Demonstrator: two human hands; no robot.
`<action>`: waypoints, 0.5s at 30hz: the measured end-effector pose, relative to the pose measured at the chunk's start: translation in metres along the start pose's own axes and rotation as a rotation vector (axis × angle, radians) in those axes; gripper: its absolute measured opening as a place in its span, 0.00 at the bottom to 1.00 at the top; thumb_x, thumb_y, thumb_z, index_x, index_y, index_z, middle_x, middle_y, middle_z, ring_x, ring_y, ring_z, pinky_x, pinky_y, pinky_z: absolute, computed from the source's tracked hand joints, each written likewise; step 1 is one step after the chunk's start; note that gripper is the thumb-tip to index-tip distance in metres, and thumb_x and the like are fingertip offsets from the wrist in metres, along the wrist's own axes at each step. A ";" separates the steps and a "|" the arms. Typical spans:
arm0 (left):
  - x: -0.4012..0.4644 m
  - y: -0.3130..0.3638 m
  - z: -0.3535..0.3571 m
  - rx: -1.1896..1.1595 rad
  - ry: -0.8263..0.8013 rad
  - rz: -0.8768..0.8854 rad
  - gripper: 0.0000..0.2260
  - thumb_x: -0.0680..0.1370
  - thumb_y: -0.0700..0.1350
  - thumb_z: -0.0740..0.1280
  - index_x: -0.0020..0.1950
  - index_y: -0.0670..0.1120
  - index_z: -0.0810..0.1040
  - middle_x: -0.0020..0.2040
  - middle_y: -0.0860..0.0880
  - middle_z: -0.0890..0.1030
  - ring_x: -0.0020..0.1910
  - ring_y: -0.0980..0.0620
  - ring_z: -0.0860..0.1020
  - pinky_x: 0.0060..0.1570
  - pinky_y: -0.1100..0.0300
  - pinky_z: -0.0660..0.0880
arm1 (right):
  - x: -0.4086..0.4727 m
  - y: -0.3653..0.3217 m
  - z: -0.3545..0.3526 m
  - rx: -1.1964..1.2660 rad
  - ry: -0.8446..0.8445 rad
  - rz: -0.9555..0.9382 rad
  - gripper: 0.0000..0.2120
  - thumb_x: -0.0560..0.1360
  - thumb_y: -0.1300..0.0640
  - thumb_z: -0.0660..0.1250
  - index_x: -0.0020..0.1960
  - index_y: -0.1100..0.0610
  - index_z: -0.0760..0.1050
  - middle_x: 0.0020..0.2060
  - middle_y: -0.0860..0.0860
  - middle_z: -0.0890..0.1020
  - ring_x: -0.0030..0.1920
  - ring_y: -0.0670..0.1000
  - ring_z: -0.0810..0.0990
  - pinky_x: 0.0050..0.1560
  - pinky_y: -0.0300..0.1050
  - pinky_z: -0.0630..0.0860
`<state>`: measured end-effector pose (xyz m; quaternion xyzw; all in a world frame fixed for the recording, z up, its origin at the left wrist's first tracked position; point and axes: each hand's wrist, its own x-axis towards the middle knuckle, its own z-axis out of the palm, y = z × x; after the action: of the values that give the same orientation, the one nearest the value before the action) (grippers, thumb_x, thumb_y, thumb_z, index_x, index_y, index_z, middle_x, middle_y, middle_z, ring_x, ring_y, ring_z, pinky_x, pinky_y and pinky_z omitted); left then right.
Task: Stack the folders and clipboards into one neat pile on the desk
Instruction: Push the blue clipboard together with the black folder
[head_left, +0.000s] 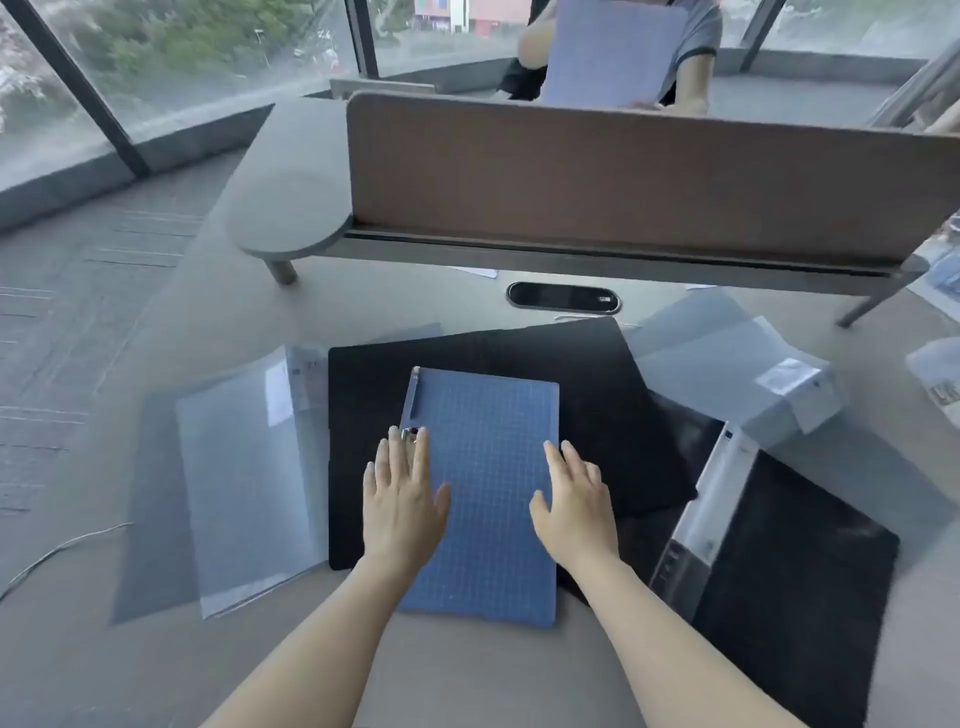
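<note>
I can read no text anywhere. The label on my clear folder (789, 376) at right is blurred.

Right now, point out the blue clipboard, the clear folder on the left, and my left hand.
blue clipboard (488, 467): head view, on its gridded face between the hands.
clear folder (244, 483): head view, middle of its translucent cover.
left hand (402, 499): head view, back of the hand.
</note>
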<state>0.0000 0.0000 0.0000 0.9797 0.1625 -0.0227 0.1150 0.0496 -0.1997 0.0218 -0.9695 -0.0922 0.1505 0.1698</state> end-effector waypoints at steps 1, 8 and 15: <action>0.000 -0.002 0.001 -0.007 -0.035 -0.029 0.34 0.79 0.55 0.63 0.80 0.46 0.53 0.79 0.37 0.56 0.78 0.38 0.57 0.74 0.43 0.60 | 0.000 -0.001 0.002 0.011 -0.002 0.027 0.31 0.80 0.51 0.59 0.80 0.53 0.52 0.79 0.52 0.58 0.74 0.55 0.61 0.72 0.49 0.64; -0.009 -0.014 0.020 -0.032 -0.062 -0.128 0.31 0.78 0.49 0.66 0.78 0.43 0.59 0.74 0.35 0.67 0.73 0.36 0.66 0.69 0.44 0.66 | -0.006 0.004 0.021 0.126 0.014 0.118 0.30 0.79 0.54 0.61 0.79 0.52 0.55 0.77 0.48 0.64 0.71 0.53 0.66 0.67 0.49 0.73; -0.013 -0.016 0.020 -0.030 -0.071 -0.157 0.24 0.79 0.43 0.63 0.75 0.44 0.66 0.71 0.41 0.71 0.70 0.39 0.68 0.66 0.45 0.68 | -0.007 0.009 0.026 0.217 0.007 0.124 0.27 0.80 0.55 0.61 0.78 0.50 0.60 0.76 0.46 0.66 0.73 0.51 0.64 0.66 0.47 0.73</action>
<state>-0.0180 0.0056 -0.0222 0.9607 0.2350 -0.0638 0.1332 0.0359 -0.2020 -0.0030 -0.9499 -0.0147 0.1662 0.2642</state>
